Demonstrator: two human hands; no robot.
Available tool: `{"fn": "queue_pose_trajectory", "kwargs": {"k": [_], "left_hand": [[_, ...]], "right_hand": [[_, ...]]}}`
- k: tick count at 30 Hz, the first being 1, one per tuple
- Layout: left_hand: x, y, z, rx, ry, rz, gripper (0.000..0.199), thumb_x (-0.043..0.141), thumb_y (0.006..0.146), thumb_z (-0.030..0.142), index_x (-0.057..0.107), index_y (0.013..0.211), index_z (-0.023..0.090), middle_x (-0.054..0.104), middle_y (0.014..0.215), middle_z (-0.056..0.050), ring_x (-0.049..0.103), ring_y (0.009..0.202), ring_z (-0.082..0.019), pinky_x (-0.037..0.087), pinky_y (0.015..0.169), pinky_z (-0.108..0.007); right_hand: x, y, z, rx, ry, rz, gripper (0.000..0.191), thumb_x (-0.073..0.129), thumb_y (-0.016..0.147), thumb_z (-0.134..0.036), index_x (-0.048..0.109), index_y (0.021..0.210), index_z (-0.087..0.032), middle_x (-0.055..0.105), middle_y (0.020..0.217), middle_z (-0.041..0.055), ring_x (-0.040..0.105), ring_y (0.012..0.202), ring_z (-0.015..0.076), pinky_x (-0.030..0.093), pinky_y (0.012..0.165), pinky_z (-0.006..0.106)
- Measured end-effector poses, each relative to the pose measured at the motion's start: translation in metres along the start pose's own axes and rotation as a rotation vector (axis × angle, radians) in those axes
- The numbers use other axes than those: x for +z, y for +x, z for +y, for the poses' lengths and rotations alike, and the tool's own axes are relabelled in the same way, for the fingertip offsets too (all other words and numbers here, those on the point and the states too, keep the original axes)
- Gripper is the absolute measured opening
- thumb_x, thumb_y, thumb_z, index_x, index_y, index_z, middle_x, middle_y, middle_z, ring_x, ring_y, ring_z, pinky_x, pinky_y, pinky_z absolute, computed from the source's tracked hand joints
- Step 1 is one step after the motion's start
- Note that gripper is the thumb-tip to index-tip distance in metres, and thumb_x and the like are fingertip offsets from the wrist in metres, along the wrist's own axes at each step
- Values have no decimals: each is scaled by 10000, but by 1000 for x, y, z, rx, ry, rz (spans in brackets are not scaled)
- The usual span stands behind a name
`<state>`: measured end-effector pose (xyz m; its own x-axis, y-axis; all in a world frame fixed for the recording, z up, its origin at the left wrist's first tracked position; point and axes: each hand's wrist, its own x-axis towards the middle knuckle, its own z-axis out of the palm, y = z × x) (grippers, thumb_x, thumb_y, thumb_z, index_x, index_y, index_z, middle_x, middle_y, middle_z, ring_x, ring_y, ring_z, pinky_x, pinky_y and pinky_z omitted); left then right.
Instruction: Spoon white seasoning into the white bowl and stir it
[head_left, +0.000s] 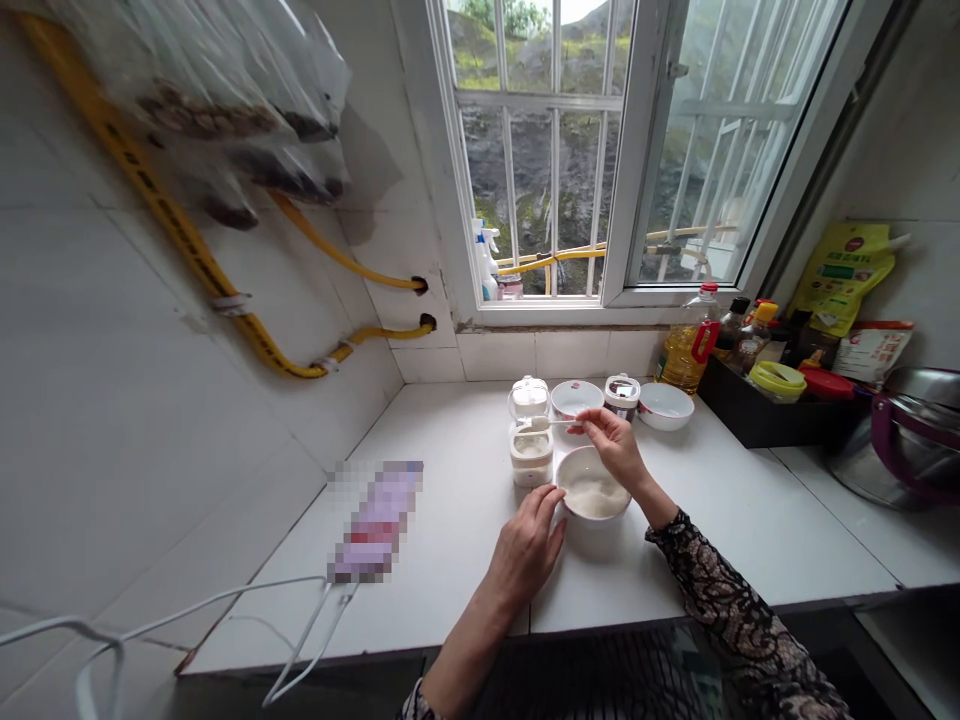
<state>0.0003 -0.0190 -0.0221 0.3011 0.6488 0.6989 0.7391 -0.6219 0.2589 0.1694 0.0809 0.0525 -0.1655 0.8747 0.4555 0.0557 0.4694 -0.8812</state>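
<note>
Two bare hands above a white tiled counter [461, 445]. The right hand [619, 447] holds a slender white spoon [562, 422], its fingers closed in a narrow pinch on the handle's end. From these fingers the spoon extends toward the counter's left edge, its long axis roughly parallel to the back edge; its head lies above the mouth of an open canister [532, 472]. The left hand [525, 548] is the farther from the spoon handle: its fingers hold no utensil, the thumb stands apart from the forefinger, and the fingertips lie at the left rim of a white bowl [583, 462], apparently in contact with it.

Containers: the bowl, nearer the counter's front edge than the spoon, contains pale, fine-grained material spread across its bottom. The open canister, just beside it toward the left edge, is squarish and contains a similar pale substance; whether the two are the same cannot be told. Toward the back edge stand, from left to right, a white canister [529, 398], a rear bowl [576, 397], a lidded jar [622, 392] and a shallow bowl [666, 408]. Beyond them, an oil bottle [684, 350] holds yellow liquid, and a black box [761, 425] near the back right corner carries assorted condiment containers.
</note>
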Motion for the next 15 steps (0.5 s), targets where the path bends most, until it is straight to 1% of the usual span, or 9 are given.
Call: {"fn": "queue_pose_trajectory", "kwargs": {"k": [2, 4, 6, 7, 9, 11, 13, 15], "left_hand": [[0, 0, 0, -4, -1, -11, 401, 480, 889, 114, 460, 1278, 208, 631, 1182, -114, 650, 1096, -236, 591, 879, -369], [0, -1, -1, -3, 7, -17, 396, 475, 896, 118, 459, 1281, 208, 630, 1185, -116, 648, 1103, -240, 589, 885, -373], [0, -1, -1, -2, 11, -17, 393, 471, 900, 119, 457, 1283, 207, 630, 1182, -116, 647, 1106, -241, 587, 891, -378], [0, -1, -1, -2, 10, -16, 393, 469, 902, 120, 456, 1285, 206, 629, 1183, -116, 647, 1106, -241, 587, 892, -378], [0, -1, -1, -2, 1, -10, 389, 466, 904, 122, 457, 1284, 204, 628, 1185, -119, 648, 1099, -240, 589, 888, -376], [0, -1, 0, -2, -5, -9, 380, 463, 909, 125, 456, 1282, 201, 627, 1185, -122, 648, 1095, -240, 592, 880, -371], [0, -1, 0, -5, -3, -10, 374, 462, 914, 128, 452, 1280, 203, 624, 1188, -121, 647, 1095, -241, 593, 873, -368], [-1, -1, 0, -6, 1, -11, 373, 461, 916, 130, 447, 1281, 207, 622, 1189, -116, 646, 1096, -239, 591, 875, -365]], "right_hand": [[1, -3, -1, -183, -205, -72, 155, 543, 913, -326, 648, 905, -212, 738, 897, 80, 689, 856, 224, 510, 853, 391], [1, -5, -1, -362, -395, -161, 173, 498, 946, -264, 649, 875, -219, 734, 837, 76, 669, 839, 225, 472, 920, 427], [1, -6, -2, -469, -478, -199, 202, 472, 958, -231, 647, 858, -220, 729, 806, 67, 657, 801, 218, 451, 947, 441], [0, -6, -4, -480, -483, -184, 205, 467, 960, -224, 648, 864, -222, 731, 817, 67, 657, 804, 217, 449, 946, 438], [-2, -7, -7, -426, -447, -110, 181, 487, 949, -232, 655, 882, -226, 741, 856, 73, 666, 858, 227, 461, 926, 419], [-6, -6, -11, -313, -371, -33, 151, 517, 926, -255, 659, 888, -224, 747, 864, 77, 677, 880, 237, 483, 878, 395], [-14, -5, -14, -196, -284, 4, 131, 540, 889, -272, 656, 873, -213, 741, 813, 66, 688, 810, 231, 504, 806, 366], [-23, -2, -16, -102, -230, -10, 120, 542, 838, -259, 647, 825, -204, 717, 732, 37, 675, 694, 204, 507, 722, 328]]}}
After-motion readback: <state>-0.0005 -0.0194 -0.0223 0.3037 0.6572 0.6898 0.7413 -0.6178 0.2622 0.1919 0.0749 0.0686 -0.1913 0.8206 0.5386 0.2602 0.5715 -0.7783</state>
